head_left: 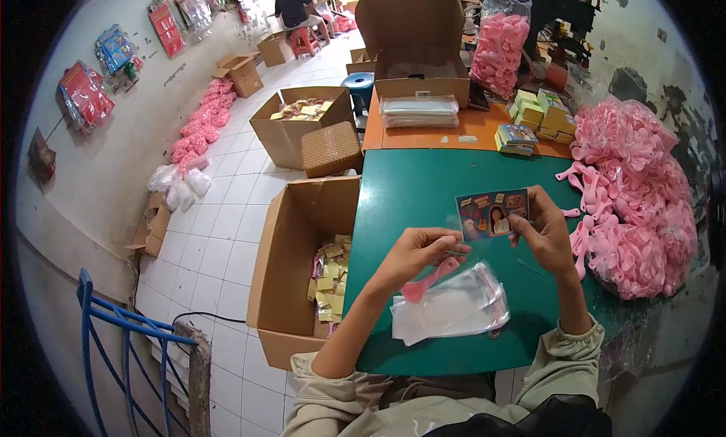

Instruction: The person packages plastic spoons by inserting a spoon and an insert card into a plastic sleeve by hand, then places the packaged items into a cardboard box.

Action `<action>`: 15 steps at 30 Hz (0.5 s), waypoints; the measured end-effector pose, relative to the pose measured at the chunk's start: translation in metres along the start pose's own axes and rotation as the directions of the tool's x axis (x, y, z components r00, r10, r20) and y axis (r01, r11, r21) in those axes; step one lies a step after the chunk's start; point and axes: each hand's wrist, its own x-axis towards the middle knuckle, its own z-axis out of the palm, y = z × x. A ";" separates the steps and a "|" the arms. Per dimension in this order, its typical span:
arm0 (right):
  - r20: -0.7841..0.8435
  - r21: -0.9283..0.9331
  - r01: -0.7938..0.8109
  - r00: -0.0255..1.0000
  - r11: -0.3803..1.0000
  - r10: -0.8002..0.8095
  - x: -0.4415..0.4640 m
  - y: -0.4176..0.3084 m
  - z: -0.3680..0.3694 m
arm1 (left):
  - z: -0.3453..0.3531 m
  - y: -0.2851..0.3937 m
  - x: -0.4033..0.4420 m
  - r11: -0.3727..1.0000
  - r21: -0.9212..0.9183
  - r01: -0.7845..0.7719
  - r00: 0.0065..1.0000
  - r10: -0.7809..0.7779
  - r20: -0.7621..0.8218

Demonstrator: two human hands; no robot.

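My right hand (544, 229) pinches a printed card (493, 216) with a picture of a person on it, held up over the green table. Clear plastic shows at the card's left edge, where the closed fingertips of my left hand (423, 254) pinch what looks like a clear plastic bag (455, 224). Just under my left hand is a pink spoon (428, 280); whether those fingers also grip it, I cannot tell. Below both hands, a stack of clear plastic bags (454, 307) lies on the table.
Bagged pink spoons (639, 203) are heaped along the green table's (408, 191) right side. Card stacks (541, 116) and an open carton (416, 85) stand at the back. Left of the table, a large box (283, 271) holds small yellow packs. A person (295, 10) sits far off.
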 end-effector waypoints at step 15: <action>0.234 -0.419 0.170 0.969 0.892 -0.075 -0.008 -0.015 -0.015 | 0.007 -0.009 0.006 0.947 0.269 -0.176 0.977 0.201 -0.067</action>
